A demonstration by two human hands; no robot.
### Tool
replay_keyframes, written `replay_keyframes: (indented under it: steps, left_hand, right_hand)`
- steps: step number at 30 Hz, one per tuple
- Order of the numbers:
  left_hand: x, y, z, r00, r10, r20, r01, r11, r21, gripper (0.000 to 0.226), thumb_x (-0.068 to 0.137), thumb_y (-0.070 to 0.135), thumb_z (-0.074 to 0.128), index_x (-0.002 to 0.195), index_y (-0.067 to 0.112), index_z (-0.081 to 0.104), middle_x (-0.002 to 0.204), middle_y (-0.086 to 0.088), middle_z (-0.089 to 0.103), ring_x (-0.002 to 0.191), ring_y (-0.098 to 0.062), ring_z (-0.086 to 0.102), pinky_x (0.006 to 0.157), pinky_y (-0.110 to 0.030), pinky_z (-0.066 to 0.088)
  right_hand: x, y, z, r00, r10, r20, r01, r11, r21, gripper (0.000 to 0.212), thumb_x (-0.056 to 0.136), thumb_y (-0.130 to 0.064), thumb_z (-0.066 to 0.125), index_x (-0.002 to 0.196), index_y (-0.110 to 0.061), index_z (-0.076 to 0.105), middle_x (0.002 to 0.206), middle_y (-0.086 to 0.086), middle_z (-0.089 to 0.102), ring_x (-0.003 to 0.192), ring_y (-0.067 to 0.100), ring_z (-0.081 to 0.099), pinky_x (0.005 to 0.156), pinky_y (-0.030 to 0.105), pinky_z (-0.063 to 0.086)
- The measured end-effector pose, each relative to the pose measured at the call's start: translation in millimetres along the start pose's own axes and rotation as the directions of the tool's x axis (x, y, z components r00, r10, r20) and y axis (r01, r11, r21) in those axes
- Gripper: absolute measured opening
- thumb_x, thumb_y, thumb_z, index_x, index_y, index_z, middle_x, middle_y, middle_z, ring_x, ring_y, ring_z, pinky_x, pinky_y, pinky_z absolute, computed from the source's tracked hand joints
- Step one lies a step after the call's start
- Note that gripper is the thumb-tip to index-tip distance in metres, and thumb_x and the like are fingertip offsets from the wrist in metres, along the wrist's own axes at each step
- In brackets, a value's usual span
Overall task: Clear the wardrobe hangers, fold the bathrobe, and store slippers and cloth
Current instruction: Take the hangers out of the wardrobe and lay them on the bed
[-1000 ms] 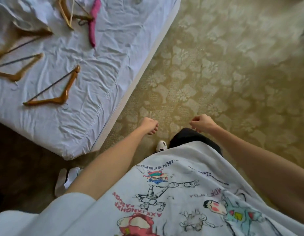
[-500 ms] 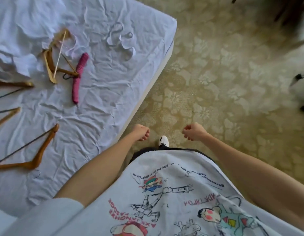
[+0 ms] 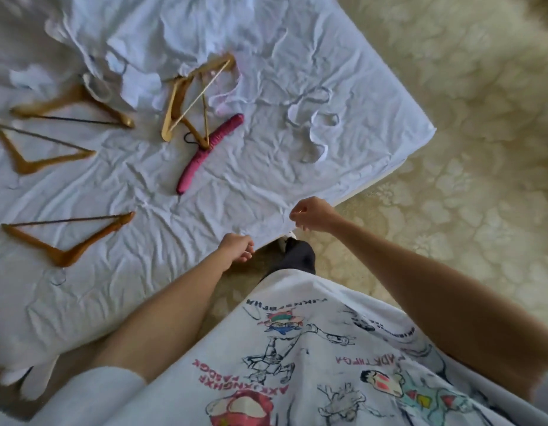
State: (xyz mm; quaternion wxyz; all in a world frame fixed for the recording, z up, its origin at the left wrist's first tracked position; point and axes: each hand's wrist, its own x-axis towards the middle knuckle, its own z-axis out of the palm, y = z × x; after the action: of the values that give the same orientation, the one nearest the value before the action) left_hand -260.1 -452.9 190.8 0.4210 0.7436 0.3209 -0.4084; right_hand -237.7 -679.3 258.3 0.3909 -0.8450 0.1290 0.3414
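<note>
Several wooden hangers lie bare on the white bed sheet (image 3: 266, 186): one near me (image 3: 66, 241), two at the left (image 3: 36, 149), a crossed pair (image 3: 189, 99) further back. A pink padded hanger (image 3: 209, 153) rests beside that pair. Crumpled white cloth (image 3: 128, 59) is heaped at the back of the bed, and a thin white strip (image 3: 312, 124) loops on the sheet. My left hand (image 3: 236, 249) is curled shut at the bed's near edge, holding nothing. My right hand (image 3: 312, 215) is curled over the same edge, fingertips close to the sheet. Blurred white slippers (image 3: 23, 379) sit on the floor at the lower left.
Patterned beige carpet (image 3: 451, 149) covers the floor to the right of the bed. The bed's corner (image 3: 432, 130) juts out at the right. My white-shoed foot (image 3: 289, 239) and dark trouser leg (image 3: 297, 256) stand against the bed's edge.
The view has swung left and toward the bed, so the hangers now fill the upper left. Both curled hands have come over the bed's edge; the right one rose higher.
</note>
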Motion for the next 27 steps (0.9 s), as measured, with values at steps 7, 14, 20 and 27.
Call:
replay_keyframes:
  steps: [7,14,20,27]
  left_hand:
    - [38,128,5,1.000,0.011,-0.001,-0.011,0.996,-0.086,0.019,0.091,0.016,0.053,0.085,0.006,0.067,0.080,-0.008,0.070,0.062,-0.017,0.063,0.055,-0.025,0.051]
    - [61,225,9,0.999,0.023,0.029,-0.018,0.987,-0.162,0.022,0.091,0.020,0.053,0.090,0.006,0.071,0.077,-0.004,0.070,0.059,-0.014,0.063,0.052,-0.022,0.051]
    - [90,275,2,0.996,-0.074,-0.050,0.055,0.951,-0.305,0.020,0.091,0.021,0.057,0.088,0.007,0.072,0.078,-0.004,0.071,0.061,-0.013,0.064,0.050,-0.021,0.049]
    - [119,319,-26,0.960,-0.210,-0.187,0.084,0.849,-0.521,0.024,0.092,0.020,0.056,0.092,0.003,0.073,0.075,-0.004,0.072,0.061,-0.013,0.065,0.050,-0.020,0.050]
  right_hand:
    - [89,3,-117,0.992,0.108,0.060,-0.098,0.982,-0.161,0.011,0.093,-0.015,0.062,0.093,-0.012,0.072,0.074,0.001,0.070,0.057,0.013,0.062,0.051,0.020,0.050]
    - [163,7,-203,0.974,0.217,0.069,-0.195,0.953,-0.233,0.014,0.093,-0.014,0.061,0.092,-0.004,0.071,0.075,0.005,0.071,0.056,0.016,0.060,0.051,0.023,0.050]
    - [245,-45,-235,0.968,0.150,0.201,-0.082,0.948,-0.309,0.014,0.094,-0.012,0.060,0.095,-0.003,0.070,0.077,0.007,0.069,0.057,0.015,0.059,0.053,0.022,0.050]
    - [349,-137,-246,0.932,-0.033,0.362,0.159,0.933,-0.324,0.010,0.090,-0.005,0.064,0.092,-0.006,0.073,0.076,0.011,0.071,0.047,0.010,0.060,0.043,0.016,0.046]
